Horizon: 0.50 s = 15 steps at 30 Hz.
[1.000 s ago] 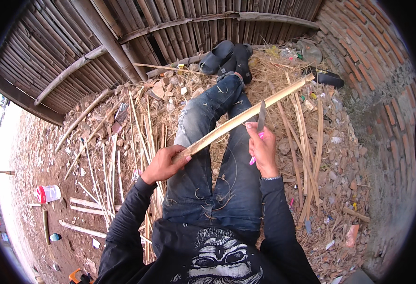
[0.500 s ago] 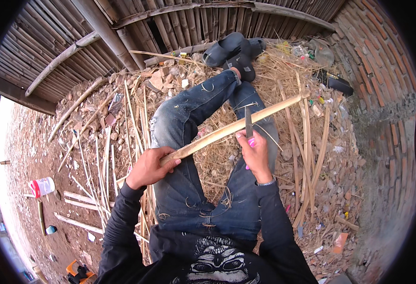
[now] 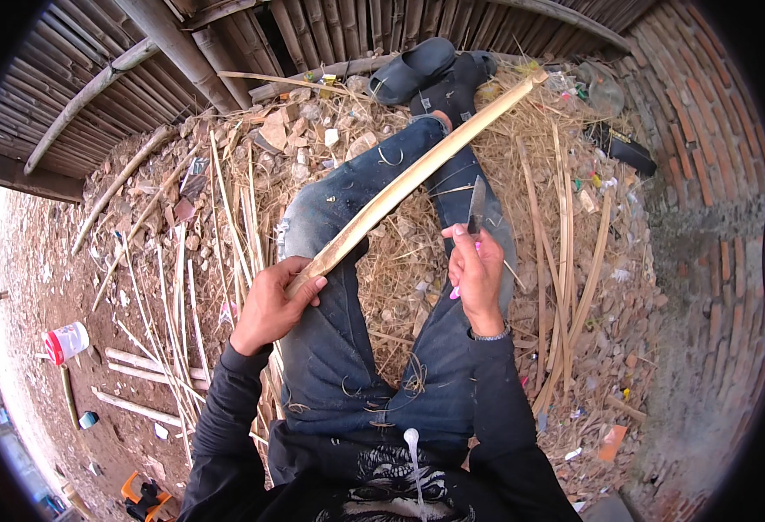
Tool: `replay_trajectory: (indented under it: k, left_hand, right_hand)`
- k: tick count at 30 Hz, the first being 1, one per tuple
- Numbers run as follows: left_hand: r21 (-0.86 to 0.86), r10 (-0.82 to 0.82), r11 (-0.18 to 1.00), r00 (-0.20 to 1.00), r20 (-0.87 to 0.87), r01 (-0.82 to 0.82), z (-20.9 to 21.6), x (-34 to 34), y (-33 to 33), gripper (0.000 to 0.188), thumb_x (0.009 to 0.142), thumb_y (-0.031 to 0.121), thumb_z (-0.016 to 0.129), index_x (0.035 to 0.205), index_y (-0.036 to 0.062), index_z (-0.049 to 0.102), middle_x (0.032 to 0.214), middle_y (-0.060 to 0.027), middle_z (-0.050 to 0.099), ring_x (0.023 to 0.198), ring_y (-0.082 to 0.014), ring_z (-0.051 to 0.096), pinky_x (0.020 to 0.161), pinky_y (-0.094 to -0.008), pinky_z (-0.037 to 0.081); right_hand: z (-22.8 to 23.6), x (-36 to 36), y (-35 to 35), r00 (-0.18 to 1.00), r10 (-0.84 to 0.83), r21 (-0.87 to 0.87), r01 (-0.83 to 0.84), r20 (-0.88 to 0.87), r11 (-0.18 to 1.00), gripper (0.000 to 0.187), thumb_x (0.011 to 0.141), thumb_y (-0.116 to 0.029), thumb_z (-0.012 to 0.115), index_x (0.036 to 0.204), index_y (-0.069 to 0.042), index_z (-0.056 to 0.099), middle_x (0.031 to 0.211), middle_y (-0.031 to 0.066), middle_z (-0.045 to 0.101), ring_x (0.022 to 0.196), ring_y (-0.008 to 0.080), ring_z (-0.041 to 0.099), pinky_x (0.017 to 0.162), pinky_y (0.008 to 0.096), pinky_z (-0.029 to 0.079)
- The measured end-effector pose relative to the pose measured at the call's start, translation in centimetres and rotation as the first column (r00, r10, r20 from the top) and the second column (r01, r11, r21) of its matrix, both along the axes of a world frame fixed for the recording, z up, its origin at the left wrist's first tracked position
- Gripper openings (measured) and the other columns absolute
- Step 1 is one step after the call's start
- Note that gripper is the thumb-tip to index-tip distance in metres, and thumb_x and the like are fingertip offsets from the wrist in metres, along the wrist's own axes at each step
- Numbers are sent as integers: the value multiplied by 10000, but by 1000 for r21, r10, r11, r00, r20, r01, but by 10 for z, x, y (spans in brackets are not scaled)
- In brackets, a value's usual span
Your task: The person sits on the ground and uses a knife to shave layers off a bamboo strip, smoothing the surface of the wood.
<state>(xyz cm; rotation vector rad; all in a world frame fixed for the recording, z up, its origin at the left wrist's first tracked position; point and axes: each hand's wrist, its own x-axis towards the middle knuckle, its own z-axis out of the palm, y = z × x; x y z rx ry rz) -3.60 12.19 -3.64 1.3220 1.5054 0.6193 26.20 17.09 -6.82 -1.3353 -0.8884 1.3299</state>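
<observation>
My left hand grips the near end of a long split bamboo strip, thumb on top. The strip slants up to the right across my legs, its far end beyond my right shin, near the dark clogs. In my right hand is a knife with a pink handle, mostly covered by my fingers. Its blade points away from me, to the right of the strip and apart from it. Thin bamboo shavings lie on my jeans.
Bamboo strips lie on the rubble at right, and more strips at left. A brick wall rises at right, a bamboo wall ahead. A white and red tub stands far left, with an orange object lower left.
The bamboo strip has swung up to a steeper slant, its far end moving away from me. The knife has come off the strip, and its blade now tilts to the right.
</observation>
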Motion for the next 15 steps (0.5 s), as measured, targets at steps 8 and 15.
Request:
replay_trajectory:
  k: [8,15]
  left_hand:
    - [-4,-10,1000,1000,-9,10,-2,-1,1,304,1003,189,742,1196,-39,692,803,-52,720,729,-99,685,692,-279,524]
    - [30,-39,999,998,-54,41,-10,-5,-2,320,982,171,762,1199,-49,677,862,-72,730,768,-103,685,735,-290,536]
  right_hand:
    - [7,6,7,998,57,-1,-57,12,998,420,1105,-409,532,1070,-23,694,628,-92,400,500,6,382,449,204,297]
    - [-5,3,2,995,96,-14,-96,-27,995,470,1143,-411,417,1223,-35,687,684,-71,451,563,12,389,503,204,324]
